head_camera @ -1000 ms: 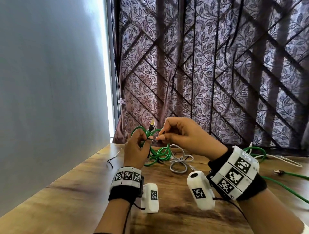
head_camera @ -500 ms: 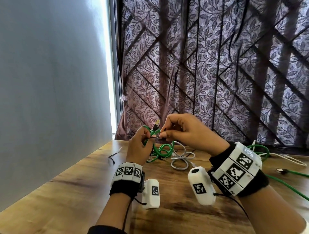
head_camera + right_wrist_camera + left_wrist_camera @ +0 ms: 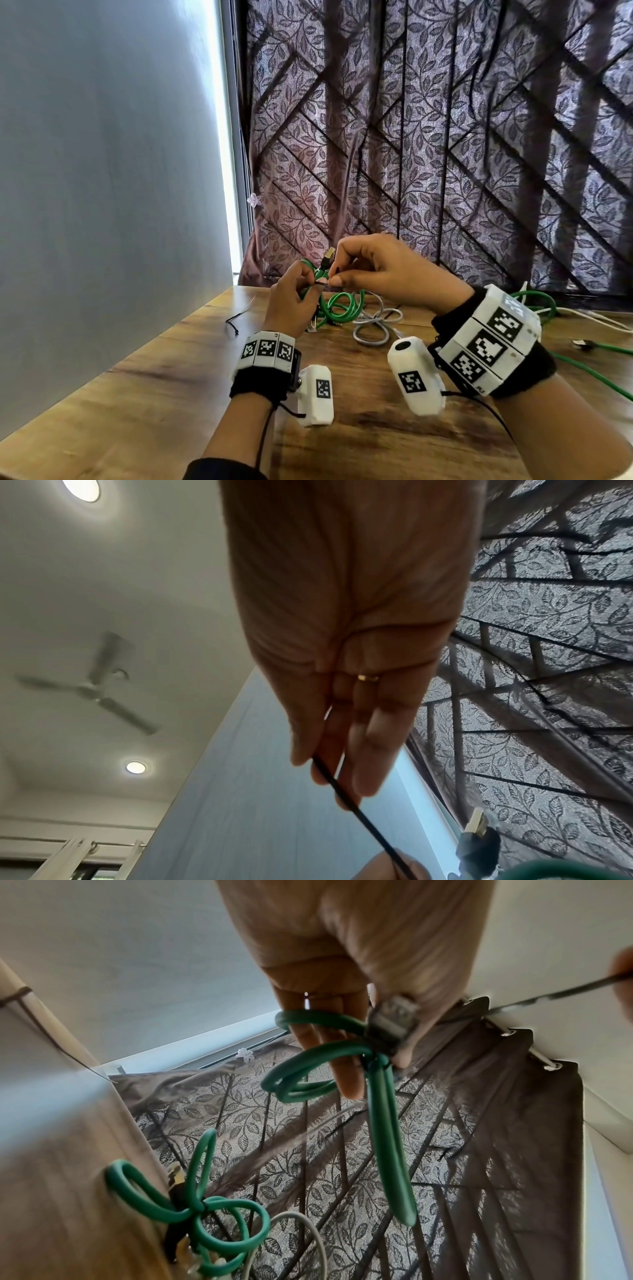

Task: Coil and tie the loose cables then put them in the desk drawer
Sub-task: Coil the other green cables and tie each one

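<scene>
Green cable bundle [image 3: 346, 1053] is up off the desk [image 3: 171, 394], gripped in my left hand [image 3: 291, 305] by the coil's waist, plug end sticking up. My right hand [image 3: 383, 270] pinches the black tie's tail [image 3: 346, 788], which runs taut to the coil. One tied green coil [image 3: 337, 306] and a loose grey cable [image 3: 375, 323] lie on the desk beyond; more green cable [image 3: 596, 375] trails right. Risks, my read: tail slips from the pinch so the cinch stays slack, or left grip loosens and loops spring apart. Drawer not visible.
</scene>
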